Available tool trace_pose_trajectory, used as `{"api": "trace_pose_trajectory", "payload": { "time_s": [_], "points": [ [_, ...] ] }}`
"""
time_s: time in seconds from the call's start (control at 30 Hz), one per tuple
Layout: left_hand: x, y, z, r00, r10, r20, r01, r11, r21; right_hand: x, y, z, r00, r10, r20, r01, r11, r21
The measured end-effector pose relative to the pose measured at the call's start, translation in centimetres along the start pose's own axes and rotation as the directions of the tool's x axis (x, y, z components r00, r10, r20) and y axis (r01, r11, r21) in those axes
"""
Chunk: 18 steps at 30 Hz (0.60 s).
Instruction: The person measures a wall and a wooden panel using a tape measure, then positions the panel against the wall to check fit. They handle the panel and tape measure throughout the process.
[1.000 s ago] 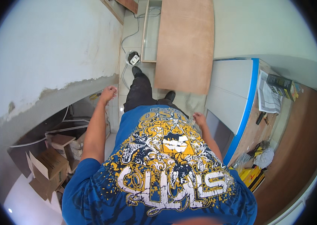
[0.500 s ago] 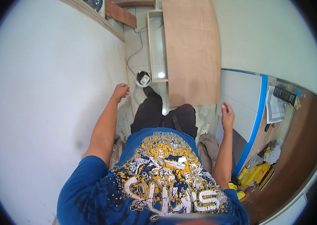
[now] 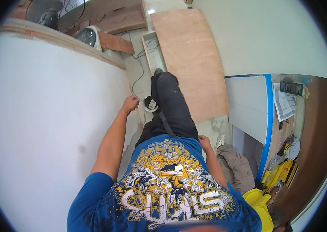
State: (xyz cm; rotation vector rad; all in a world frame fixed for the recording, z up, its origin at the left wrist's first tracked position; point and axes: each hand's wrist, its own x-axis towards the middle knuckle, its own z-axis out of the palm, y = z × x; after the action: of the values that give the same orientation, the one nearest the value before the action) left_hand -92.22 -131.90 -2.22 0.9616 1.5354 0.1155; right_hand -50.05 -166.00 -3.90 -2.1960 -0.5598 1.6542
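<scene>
My left hand point(image 3: 131, 104) is out in front beside the white wall, its fingers curled in and nothing seen in them. Just right of it, a small white bucket point(image 3: 150, 109) with dark and pale contents stands on the floor, partly covered by my leg. My right hand point(image 3: 204, 142) hangs low by my right thigh, close to my dark trousers. Its fingers are small and partly hidden, so their grip does not show. Ahead of me a wide wooden board point(image 3: 190, 58) lies over a shallow open wooden frame point(image 3: 147, 54).
At right, a person in a yellow shirt point(image 3: 257, 201) and beige trousers is close behind my arm. A white panel with blue tape point(image 3: 268, 108) edges a bench holding papers point(image 3: 284, 104) and tools. Cables point(image 3: 142, 69) cross the floor; a fan point(image 3: 49, 17) stands far left.
I have stepped forward, one leg now stretched toward the wooden frame. My right hand has swung down and inward to my thigh. The bucket is nearer my left hand; more of the yellow-shirted person shows.
</scene>
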Motion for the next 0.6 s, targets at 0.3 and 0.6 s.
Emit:
{"api": "trace_pose_trajectory", "payload": {
  "time_s": [0.3, 0.6],
  "points": [
    [3.1, 0.7, -7.0, 0.988, -0.156, -0.016, 0.156, 0.987, -0.044, 13.1, -20.1, 1.5, 0.997, 0.012, 0.071, -0.018, 0.996, 0.092],
    [12.2, 16.4, -15.9, 0.994, -0.05, -0.102, 0.057, 0.996, 0.066, 26.2, -39.8, -0.2, 0.993, 0.028, 0.113, -0.033, 0.999, 0.042]
  ]
}}
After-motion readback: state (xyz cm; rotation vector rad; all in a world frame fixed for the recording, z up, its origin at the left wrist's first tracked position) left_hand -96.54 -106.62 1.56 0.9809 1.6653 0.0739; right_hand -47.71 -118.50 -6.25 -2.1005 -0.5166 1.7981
